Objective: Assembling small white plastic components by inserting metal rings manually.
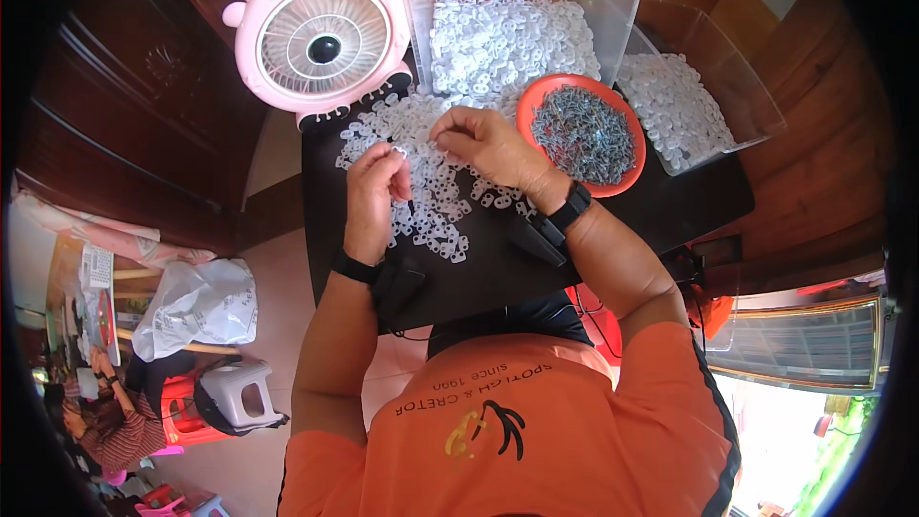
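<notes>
Pinching, seemingly, a white clip (401,150) in the left hand (374,182); curling the right hand (488,146) at two o'clock — cannot tell if holding anything — nearer the red bowl (526,117) at three o'clock.

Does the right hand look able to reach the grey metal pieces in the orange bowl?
Probably yes: the right hand is close beside the orange bowl, and nothing visible covers the grey metal pieces.

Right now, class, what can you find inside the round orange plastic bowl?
The round orange plastic bowl holds a heap of thin grey metallic pieces, resembling screws or nails. The heap covers the bowl's bottom, so anything beneath cannot be seen.
</notes>
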`<action>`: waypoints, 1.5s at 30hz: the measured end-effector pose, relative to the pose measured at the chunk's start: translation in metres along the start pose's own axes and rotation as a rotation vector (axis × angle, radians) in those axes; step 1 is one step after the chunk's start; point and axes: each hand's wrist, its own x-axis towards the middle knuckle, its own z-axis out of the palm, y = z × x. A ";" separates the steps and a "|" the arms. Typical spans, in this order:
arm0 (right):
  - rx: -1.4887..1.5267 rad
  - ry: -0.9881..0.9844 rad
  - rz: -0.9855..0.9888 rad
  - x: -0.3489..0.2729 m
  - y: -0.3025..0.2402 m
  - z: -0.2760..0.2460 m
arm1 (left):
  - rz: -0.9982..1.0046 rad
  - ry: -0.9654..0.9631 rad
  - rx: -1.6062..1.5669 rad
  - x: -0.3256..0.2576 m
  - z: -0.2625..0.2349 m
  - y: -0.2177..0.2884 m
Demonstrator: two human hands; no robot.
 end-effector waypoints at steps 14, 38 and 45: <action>-0.769 -0.372 -0.144 -0.015 -0.024 -0.019 | 0.010 0.019 -0.004 0.000 -0.001 0.002; -1.224 -0.304 -0.288 -0.021 -0.018 0.018 | 0.016 -0.024 0.013 0.000 -0.003 0.003; -1.098 -0.213 -0.296 -0.015 -0.010 0.007 | 0.004 -0.025 0.034 0.000 -0.002 0.001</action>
